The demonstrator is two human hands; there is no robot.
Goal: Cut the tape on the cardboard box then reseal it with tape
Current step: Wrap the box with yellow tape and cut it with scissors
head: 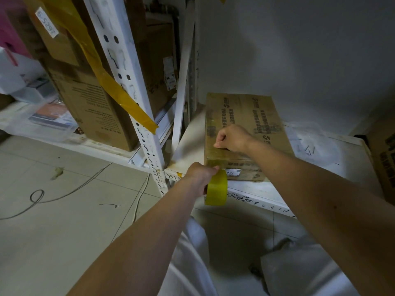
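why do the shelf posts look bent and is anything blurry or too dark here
Head view: wide-angle distortion bows the white shelf post and stretches the forearms toward the corners. Light is dim and uneven, dark at the frame corners, and the print on the cardboard box is soft. The left hand gripping the yellow tape roll and the right hand on the box look fairly sharp.

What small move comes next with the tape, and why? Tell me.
Probably pull the roll further down the front of the box. The left hand grips the roll just below the box's top front edge, while the right hand presses on the top near that edge, so the strip seems anchored there.
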